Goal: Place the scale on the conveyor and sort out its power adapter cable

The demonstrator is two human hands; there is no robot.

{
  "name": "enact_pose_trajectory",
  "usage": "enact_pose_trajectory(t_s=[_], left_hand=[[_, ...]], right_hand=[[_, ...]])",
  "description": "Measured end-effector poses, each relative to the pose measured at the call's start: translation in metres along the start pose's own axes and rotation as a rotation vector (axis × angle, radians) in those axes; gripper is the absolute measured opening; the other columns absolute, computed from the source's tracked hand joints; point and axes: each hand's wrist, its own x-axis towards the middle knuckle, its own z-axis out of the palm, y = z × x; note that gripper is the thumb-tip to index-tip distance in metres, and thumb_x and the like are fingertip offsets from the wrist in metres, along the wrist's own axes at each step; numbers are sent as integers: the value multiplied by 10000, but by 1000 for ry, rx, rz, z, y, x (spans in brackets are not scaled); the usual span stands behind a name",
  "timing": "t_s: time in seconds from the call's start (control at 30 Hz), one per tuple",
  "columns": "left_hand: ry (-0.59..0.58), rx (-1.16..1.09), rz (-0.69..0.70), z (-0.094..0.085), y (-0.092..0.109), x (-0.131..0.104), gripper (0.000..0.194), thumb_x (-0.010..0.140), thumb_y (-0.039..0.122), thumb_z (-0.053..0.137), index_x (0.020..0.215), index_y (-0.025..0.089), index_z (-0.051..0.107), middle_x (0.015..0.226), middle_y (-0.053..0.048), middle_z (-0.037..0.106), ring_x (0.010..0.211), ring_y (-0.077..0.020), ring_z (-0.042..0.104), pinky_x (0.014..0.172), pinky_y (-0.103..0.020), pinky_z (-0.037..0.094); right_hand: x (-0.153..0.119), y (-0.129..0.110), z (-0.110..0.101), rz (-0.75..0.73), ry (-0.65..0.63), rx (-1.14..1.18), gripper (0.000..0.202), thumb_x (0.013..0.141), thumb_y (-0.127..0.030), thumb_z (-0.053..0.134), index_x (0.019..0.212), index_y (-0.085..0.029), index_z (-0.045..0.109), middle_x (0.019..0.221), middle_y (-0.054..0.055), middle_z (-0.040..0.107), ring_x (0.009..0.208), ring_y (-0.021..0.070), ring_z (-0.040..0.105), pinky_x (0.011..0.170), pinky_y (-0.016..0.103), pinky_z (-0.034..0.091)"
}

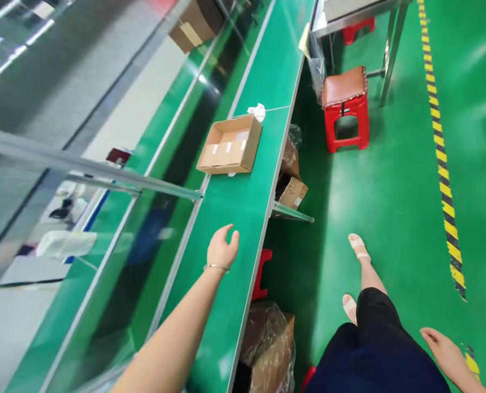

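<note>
My left hand [222, 246], a bracelet at its wrist, reaches out over the long green bench top [243, 207]. Its thumb and fingers are apart and nothing shows between them. Ahead of it, farther along the bench, lies a shallow open cardboard box [249, 150], not touching the hand. Small white pieces show inside the box, too blurred to name. Just beyond the box is a crumpled white item [258, 112], perhaps tissue or plastic. Low at my right side hangs my right hand [443, 349], loosely extended over the green floor, with no object seen in it.
Red stools stand beside the bench, one with a brown cushion [344, 87]. Beneath the bench are cardboard boxes [292, 192] and a plastic-wrapped carton [270, 344]. A metal-legged table [357, 21] stands at the far end. Yellow-black tape [442, 164] marks the floor on my right.
</note>
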Motion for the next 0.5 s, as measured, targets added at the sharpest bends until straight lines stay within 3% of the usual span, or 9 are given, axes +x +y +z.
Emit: enact_pose_trajectory(t_s=[0.1, 0.2, 0.27, 0.37, 0.43, 0.5], left_hand=[[30, 66, -54, 55, -5, 107, 769, 839, 547, 362, 1321, -24, 543, 1379, -240, 514, 1333, -330, 441, 1154, -466, 324], [17, 128, -165, 108, -23, 171, 780, 871, 536, 334, 1405, -18, 470, 1469, -234, 417, 1405, -324, 350, 1184, -476, 263], [28, 168, -189, 132, -37, 189, 749, 908, 496, 311, 1427, -29, 433, 1488, -240, 384, 1414, -333, 327, 1190, -497, 236], [66, 182, -88, 146, -57, 194, 767, 961, 510, 278, 1415, -97, 399, 1462, -292, 378, 1395, -369, 325, 1182, -518, 224], [49, 151, -19, 146, -66, 192, 795, 971, 550, 295, 1427, -96, 375, 1458, -300, 370, 1400, -363, 314, 1184, -503, 217], [29, 120, -31, 144, -71, 189, 749, 975, 544, 321, 1473, -15, 351, 1488, -247, 359, 1414, -322, 306, 1193, -457, 220]], right_hand=[[107, -76, 19, -24, -195, 83, 504, 719, -665, 388, 822, -301, 721, 1047, 74, 715, 1045, 319, 647, 963, 459, 496], [221, -196, 34, -188, -263, -52, 489, 815, -532, 336, 894, -231, 714, 1036, 125, 702, 997, 322, 646, 933, 478, 492], [291, -290, 46, -334, -306, -163, 493, 869, -454, 310, 950, -168, 703, 1034, 155, 681, 978, 317, 633, 902, 477, 486], [371, -426, 83, -555, -398, -216, 365, 932, -307, 369, 932, -146, 696, 972, 121, 668, 956, 249, 617, 919, 390, 465], [397, -497, 121, -641, -405, -209, 296, 964, -275, 426, 993, -153, 694, 981, 90, 651, 937, 217, 600, 885, 343, 454], [398, -543, 164, -667, -429, -203, 233, 961, -278, 493, 940, -155, 690, 921, 68, 637, 863, 189, 590, 799, 303, 446]])
